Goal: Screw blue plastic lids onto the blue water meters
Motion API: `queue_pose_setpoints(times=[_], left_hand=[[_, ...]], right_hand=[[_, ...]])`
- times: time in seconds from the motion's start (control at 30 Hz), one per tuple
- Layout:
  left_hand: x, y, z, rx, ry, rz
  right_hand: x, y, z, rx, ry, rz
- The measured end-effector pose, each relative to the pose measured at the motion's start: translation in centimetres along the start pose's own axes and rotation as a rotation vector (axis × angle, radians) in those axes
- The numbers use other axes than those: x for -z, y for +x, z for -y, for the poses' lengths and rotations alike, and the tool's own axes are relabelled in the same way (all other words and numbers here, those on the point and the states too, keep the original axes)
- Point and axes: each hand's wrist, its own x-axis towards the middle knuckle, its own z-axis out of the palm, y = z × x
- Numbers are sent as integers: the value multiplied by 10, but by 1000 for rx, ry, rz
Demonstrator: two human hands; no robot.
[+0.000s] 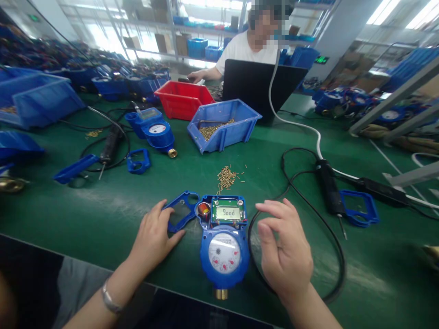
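A blue water meter (224,246) lies on the green table (103,214) in front of me. Its top is uncovered, and a small screen (228,212) reads "good". My left hand (154,237) rests on the table with fingers apart, its fingertips touching a loose blue cover frame (180,214) just left of the meter. My right hand (284,251) hovers open to the right of the meter, fingers spread, holding nothing. A small heap of brass screws (226,178) lies just beyond the meter.
A black electric screwdriver (329,187) with a looping cable and another blue cover (360,208) lie at right. Behind stand a blue bin of screws (222,124), a red bin (183,99), a second meter (156,130) and a second screwdriver (109,146). A person sits opposite at a laptop (257,84).
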Motion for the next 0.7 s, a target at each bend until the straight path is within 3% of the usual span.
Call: queue_pose_setpoints(times=[0.07,0.17,0.23,0.3,0.37,0.47,0.57,0.7], left_hand=[[-1,0,2,47,-28,-40],[16,-6,4,187,-172,-197],[35,-16,0,335,-399,-298],[55,-29,-10,413,-789,-310],[70,-42,-28,355,-1151,-258],[78,-53,-63,226,-1397,-95],[75,-51,-94,93,-1435,67],[71,-39,-113,-81,-1300,26]], right_hand=[[-1,-6,0,-67,101,-73],[-1,-17,8,-142,228,-98],[1,-25,19,-203,311,-71],[2,-31,33,-294,451,13],[0,-36,47,-370,690,160],[-7,-37,61,-437,1056,376],[-11,-34,68,-603,1309,493],[1,-32,70,-777,1492,474]])
